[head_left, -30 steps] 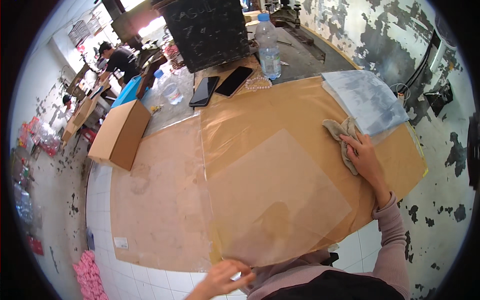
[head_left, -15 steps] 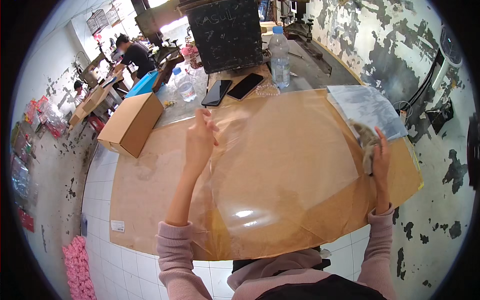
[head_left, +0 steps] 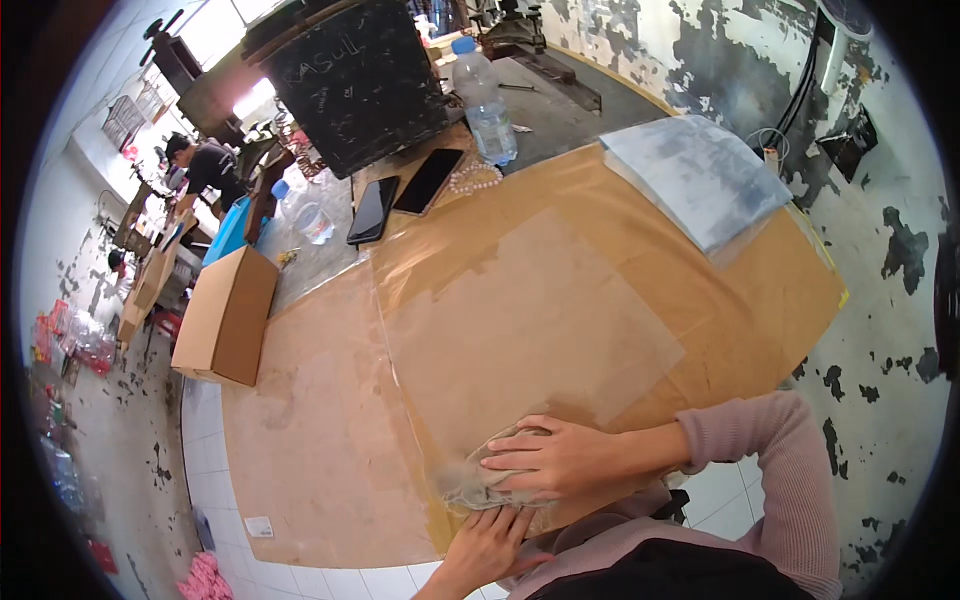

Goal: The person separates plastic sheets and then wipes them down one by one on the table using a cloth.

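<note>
My right hand (head_left: 550,458) presses a crumpled grey-brown rag (head_left: 468,482) down near the front edge of the work surface, its fingers spread over the cloth. Just nearer to me, my left hand (head_left: 488,548) lies with fingers stretched out at that edge, fingertips at or beside the rag. Under the rag is a clear plastic sheet (head_left: 530,320), laid over the brown covering (head_left: 720,320) of the table. Part of the rag is hidden beneath my right hand.
A closed cardboard box (head_left: 225,315) stands at the left. Farther back are two phones (head_left: 428,182), a bead bracelet (head_left: 476,179), two water bottles (head_left: 485,110) and a black metal block (head_left: 350,90). Grey-white sheets (head_left: 700,185) lie at the right. Another person (head_left: 208,170) works far left.
My right hand has brought the rag from the right side to the near edge. My left hand has come down from above the sheet to that edge. The view has turned.
</note>
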`<state>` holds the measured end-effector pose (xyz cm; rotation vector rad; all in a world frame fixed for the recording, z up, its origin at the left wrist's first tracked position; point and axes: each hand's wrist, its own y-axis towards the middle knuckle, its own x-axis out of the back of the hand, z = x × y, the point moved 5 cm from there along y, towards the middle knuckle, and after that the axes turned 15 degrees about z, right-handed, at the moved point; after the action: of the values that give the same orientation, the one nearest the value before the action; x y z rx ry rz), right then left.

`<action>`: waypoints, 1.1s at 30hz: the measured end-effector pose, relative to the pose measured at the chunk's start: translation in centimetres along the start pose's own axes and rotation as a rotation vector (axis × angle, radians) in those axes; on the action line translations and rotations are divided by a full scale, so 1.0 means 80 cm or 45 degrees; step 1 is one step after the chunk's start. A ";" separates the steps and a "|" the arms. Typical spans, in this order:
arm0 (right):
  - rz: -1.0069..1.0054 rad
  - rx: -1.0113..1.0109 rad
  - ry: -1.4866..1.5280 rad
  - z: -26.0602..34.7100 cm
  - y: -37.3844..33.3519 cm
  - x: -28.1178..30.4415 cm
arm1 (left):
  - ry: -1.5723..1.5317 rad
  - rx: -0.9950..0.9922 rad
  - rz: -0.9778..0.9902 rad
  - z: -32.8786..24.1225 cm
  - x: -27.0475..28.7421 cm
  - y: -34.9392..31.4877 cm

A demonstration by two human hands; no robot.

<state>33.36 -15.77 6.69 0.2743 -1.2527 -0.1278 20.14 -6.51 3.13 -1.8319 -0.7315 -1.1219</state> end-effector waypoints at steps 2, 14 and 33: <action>0.012 0.078 -0.042 -0.006 -0.005 -0.014 | 0.026 0.134 -0.086 0.002 -0.002 0.002; -0.212 -0.897 -0.117 -0.104 -0.064 0.096 | 0.104 0.098 -0.422 0.010 0.017 -0.005; -0.055 0.024 -0.399 -0.168 0.179 0.020 | -0.331 0.176 -0.336 0.024 0.038 -0.005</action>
<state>45.85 -0.62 8.24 0.3061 -1.5598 -0.2019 21.89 -4.47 5.54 -1.8185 -1.2015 -0.9766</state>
